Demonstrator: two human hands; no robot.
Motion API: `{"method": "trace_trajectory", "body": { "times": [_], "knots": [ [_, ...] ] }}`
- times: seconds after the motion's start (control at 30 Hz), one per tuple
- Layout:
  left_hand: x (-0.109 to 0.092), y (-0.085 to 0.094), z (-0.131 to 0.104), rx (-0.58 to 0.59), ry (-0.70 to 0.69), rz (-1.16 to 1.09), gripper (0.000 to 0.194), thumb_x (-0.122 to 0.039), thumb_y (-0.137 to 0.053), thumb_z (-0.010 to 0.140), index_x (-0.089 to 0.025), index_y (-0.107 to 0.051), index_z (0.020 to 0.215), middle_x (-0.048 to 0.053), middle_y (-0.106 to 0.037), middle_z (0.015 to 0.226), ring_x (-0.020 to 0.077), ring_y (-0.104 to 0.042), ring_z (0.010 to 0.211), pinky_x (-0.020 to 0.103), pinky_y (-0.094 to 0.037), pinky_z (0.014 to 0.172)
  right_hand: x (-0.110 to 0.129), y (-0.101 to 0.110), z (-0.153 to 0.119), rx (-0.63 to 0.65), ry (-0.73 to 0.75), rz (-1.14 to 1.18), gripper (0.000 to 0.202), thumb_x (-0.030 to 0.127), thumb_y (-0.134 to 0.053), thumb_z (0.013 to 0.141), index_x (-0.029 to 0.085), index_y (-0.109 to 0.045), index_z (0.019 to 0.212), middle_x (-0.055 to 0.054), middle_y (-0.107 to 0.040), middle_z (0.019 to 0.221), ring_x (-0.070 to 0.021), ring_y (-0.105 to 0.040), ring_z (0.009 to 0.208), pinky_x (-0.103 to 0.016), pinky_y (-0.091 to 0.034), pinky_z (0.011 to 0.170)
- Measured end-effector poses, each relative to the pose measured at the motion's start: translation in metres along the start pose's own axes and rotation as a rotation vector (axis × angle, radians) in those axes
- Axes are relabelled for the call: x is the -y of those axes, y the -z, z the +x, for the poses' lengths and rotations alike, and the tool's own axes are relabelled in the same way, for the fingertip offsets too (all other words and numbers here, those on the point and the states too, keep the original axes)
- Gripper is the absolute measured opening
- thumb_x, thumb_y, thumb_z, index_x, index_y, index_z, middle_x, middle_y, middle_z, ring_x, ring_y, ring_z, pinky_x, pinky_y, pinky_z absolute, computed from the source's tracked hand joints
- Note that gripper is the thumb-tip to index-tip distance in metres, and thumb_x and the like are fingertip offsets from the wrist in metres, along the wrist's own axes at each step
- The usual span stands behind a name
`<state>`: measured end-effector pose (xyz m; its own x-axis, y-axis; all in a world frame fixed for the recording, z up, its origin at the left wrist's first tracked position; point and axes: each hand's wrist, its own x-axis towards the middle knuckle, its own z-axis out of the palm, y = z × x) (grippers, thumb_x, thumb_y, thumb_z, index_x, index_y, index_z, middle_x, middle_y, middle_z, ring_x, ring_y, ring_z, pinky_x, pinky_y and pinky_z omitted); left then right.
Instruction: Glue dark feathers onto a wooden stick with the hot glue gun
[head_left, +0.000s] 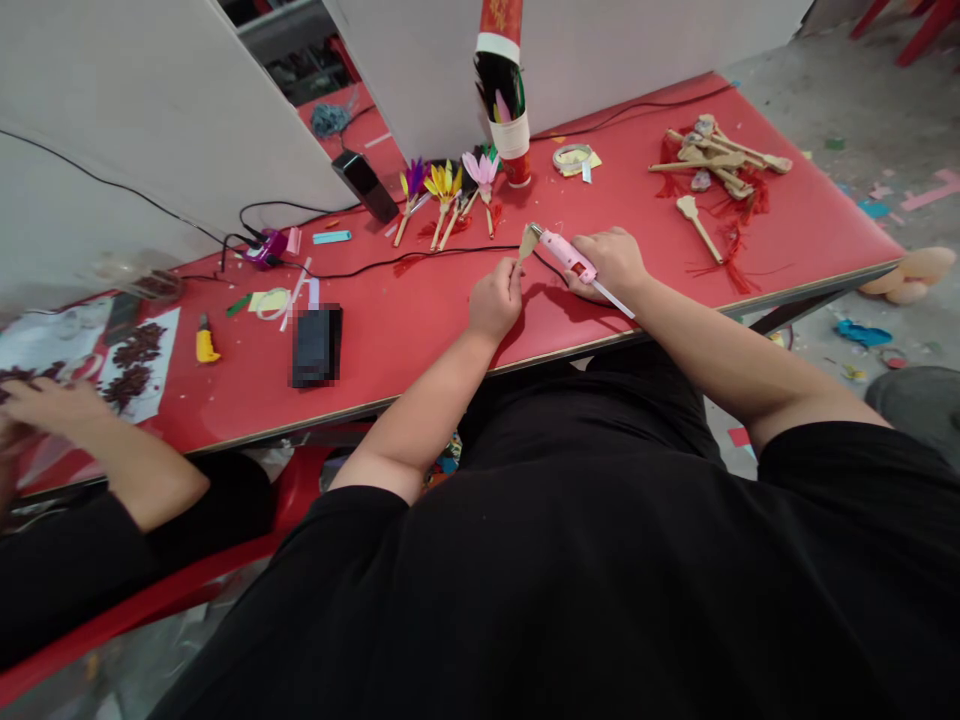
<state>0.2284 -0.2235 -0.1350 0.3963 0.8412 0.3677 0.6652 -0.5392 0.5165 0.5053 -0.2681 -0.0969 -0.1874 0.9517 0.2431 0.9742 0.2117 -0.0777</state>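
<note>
Over the red table's front part, my left hand [496, 300] grips a small light wooden piece [528, 243] whose tip points up and away. Fingers of my right hand [611, 262] wrap round a pink hot glue gun [566, 255], with a white glue stick [615, 299] poking out of its rear. The gun's nozzle touches or nearly touches the wooden piece; which of the two I cannot tell. Behind my hands lie wooden-handled flowers with purple, yellow [442, 185] and pink [481, 172] petals. A wooden stick with a red tassel [699, 228] rests to the right.
A pile of tasselled wooden sticks [716, 160] occupies the right. At the back stands a red-and-white paper cup [512, 145]; a tape roll [574, 160] lies beside it. Black cables cross the table [405, 340]. A yellow cutter [205, 342] and a co-worker's hand [56, 405] are leftward.
</note>
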Motion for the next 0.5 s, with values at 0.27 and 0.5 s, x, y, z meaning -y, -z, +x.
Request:
{"method": "trace_trajectory", "body": {
  "times": [0.27,0.5],
  "knots": [
    [0.003,-0.001,0.001,0.016,0.011,-0.03,0.055,-0.064,-0.043,0.132,-0.023,-0.079,0.131,0.018,-0.089,0.117,0.0359,-0.088,0.111,0.046,-0.064,0.103,0.005,0.001,0.0,-0.011,-0.007,-0.025,0.051,0.062,-0.067,0.101,0.019,-0.078,0.126,-0.021,-0.088,0.114,-0.0434,-0.081,0.108,-0.049,-0.049,0.097],
    [0.0,-0.006,-0.008,-0.005,-0.029,-0.076,0.068,-0.075,-0.037,0.13,-0.021,-0.078,0.135,0.021,-0.088,0.123,0.036,-0.088,0.11,0.048,-0.066,0.101,-0.022,-0.007,0.001,-0.13,-0.225,0.048,0.042,0.061,-0.061,0.111,0.021,-0.072,0.112,-0.016,-0.08,0.098,-0.0314,-0.067,0.091,-0.045,-0.042,0.085]
  ]
}}
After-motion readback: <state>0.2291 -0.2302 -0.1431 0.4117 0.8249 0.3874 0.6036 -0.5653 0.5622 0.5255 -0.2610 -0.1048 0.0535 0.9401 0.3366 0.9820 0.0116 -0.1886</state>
